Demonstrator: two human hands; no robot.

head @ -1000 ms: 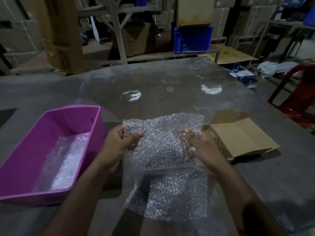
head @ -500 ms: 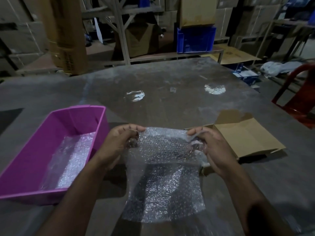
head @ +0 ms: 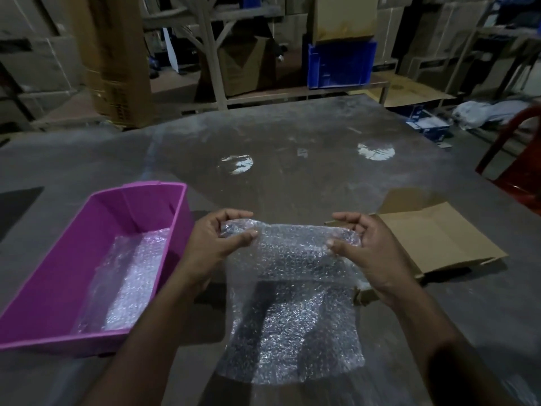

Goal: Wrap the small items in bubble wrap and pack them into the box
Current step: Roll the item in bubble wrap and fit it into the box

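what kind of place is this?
Probably a warehouse or packing room. Cardboard cartons are stacked on racks behind the table, a blue crate sits under them, and both hands hold bubble wrap.

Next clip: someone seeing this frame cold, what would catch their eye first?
Probably the crinkly clear bubble wrap sheet at centre, its far edge pinched by the left hand and the right hand and the rest trailing toward the camera. Next, the bright magenta plastic bin on the left, with more bubble wrap lying inside. To the right, partly behind the right hand, sits a brown cardboard box on the grey table.
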